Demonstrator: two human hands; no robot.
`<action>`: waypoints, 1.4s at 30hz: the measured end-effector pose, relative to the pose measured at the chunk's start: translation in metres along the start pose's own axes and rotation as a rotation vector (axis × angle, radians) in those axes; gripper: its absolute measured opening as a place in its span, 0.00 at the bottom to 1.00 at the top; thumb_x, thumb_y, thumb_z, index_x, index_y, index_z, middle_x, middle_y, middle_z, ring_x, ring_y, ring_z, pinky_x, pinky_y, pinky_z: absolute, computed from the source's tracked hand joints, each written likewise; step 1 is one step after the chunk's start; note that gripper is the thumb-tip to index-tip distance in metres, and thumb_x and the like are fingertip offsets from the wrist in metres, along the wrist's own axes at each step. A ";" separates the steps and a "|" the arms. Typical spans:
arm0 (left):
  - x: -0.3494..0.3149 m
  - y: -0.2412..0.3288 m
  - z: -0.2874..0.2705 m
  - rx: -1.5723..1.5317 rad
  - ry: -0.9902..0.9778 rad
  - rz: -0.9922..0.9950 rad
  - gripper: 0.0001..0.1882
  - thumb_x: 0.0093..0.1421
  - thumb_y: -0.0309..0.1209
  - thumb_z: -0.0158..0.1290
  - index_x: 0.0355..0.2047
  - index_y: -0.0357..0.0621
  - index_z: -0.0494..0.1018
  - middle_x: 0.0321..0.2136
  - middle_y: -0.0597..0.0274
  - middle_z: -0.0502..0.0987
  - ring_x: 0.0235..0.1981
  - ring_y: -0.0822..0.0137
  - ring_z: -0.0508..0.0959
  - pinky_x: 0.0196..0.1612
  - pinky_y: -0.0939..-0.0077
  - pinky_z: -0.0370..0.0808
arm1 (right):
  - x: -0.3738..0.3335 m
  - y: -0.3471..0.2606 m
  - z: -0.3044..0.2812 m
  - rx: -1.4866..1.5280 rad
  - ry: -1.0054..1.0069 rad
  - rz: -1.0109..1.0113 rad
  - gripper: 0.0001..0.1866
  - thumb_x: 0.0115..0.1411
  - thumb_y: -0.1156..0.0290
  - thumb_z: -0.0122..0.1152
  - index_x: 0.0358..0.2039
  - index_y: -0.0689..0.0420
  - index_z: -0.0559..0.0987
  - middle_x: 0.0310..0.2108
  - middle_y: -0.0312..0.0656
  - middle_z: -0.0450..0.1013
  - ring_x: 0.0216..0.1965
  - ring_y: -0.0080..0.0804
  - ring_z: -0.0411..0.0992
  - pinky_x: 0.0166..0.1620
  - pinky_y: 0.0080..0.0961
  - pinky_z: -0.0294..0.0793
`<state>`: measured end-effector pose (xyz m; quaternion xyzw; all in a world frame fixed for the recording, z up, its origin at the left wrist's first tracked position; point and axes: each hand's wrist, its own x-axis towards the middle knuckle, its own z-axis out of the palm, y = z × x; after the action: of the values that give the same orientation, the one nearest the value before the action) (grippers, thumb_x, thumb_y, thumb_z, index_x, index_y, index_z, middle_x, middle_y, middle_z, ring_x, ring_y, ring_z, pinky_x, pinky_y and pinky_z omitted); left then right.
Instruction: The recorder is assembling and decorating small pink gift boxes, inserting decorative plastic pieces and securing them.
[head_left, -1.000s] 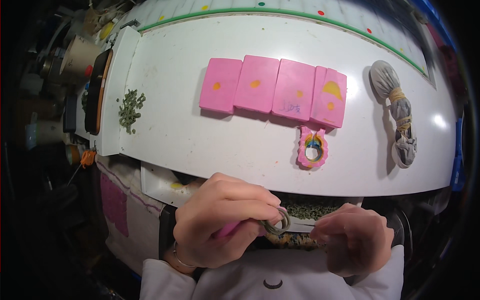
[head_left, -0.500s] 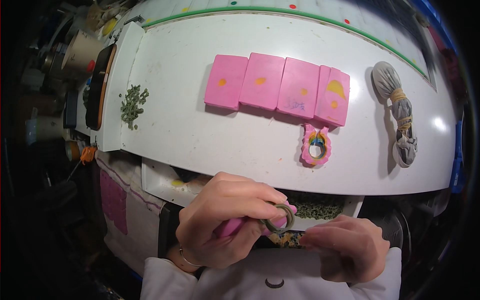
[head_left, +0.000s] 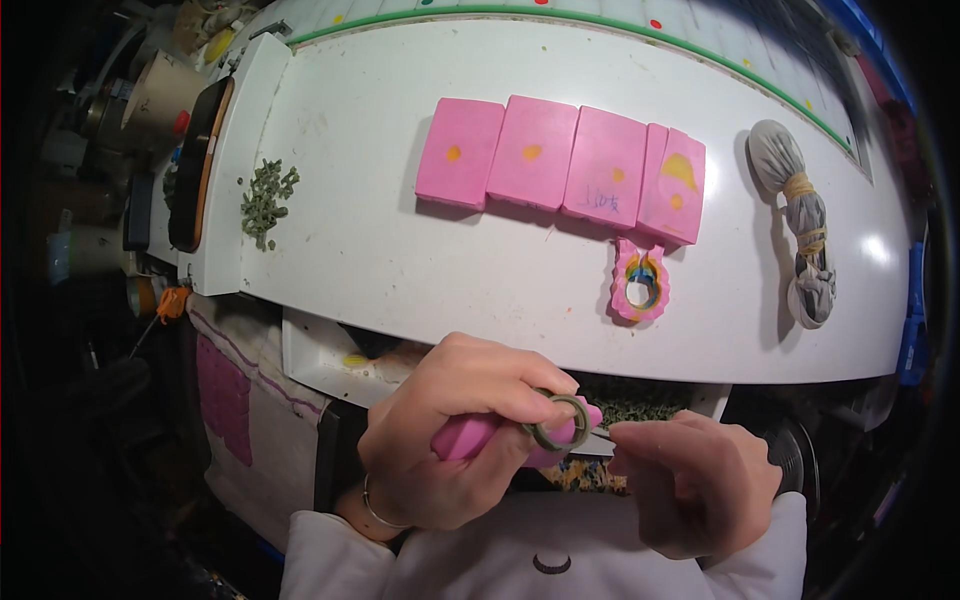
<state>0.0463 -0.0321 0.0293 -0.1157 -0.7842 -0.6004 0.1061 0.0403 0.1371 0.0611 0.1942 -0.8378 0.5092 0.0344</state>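
Observation:
Low in the middle, my left hand (head_left: 450, 410) is wrapped round a pink rubbery piece (head_left: 465, 437). A dark green ring (head_left: 541, 437) is pinched against that piece's right end between thumb and fingertips. To the right, my right hand (head_left: 710, 480) is curled closed, its fingertips just short of the ring. A thin pale sliver shows by those fingertips; what they grip, if anything, I cannot make out. Ahead on the white table lies a pink scalloped loop (head_left: 621, 290) with yellow and blue inside its hole.
Several pink blocks (head_left: 534, 150) with yellow spots lie in a row on the white table (head_left: 360, 240). A bundled grey cloth (head_left: 806, 225) is at right, green crumbs (head_left: 266, 200) at left. Under the table edge, an open drawer (head_left: 310, 360) holds more green bits. An orange-handled tool (head_left: 172, 303) hangs left.
My head view has shifted slightly, so the blocks sit a little higher. My right hand's fingers have tilted up and stay close to the ring. The left hand keeps its hold.

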 end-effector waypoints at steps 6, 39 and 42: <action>0.001 0.001 0.004 -0.098 0.036 -0.102 0.12 0.52 0.24 0.58 0.30 0.41 0.64 0.26 0.52 0.74 0.27 0.67 0.75 0.32 0.77 0.73 | 0.015 -0.008 -0.014 -0.177 -0.281 0.123 0.13 0.45 0.92 0.55 0.32 0.65 0.73 0.16 0.43 0.73 0.17 0.25 0.74 0.18 0.14 0.68; -0.033 -0.005 -0.055 -0.389 0.427 -0.355 0.09 0.54 0.24 0.55 0.33 0.31 0.69 0.26 0.49 0.75 0.26 0.64 0.76 0.31 0.74 0.74 | -0.012 0.066 0.152 -0.059 -0.836 -0.313 0.10 0.47 0.75 0.51 0.30 0.66 0.68 0.21 0.48 0.70 0.22 0.38 0.72 0.22 0.27 0.73; -0.027 0.001 -0.057 -0.382 0.377 -0.261 0.09 0.54 0.25 0.55 0.32 0.31 0.69 0.25 0.47 0.75 0.26 0.62 0.76 0.31 0.73 0.74 | -0.015 0.063 0.136 -0.010 -0.818 -0.235 0.18 0.49 0.75 0.50 0.40 0.69 0.65 0.26 0.50 0.70 0.27 0.42 0.73 0.25 0.29 0.74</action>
<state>0.0738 -0.0879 0.0366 0.0817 -0.6318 -0.7565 0.1480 0.0499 0.0494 -0.0610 0.4743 -0.7570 0.3787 -0.2420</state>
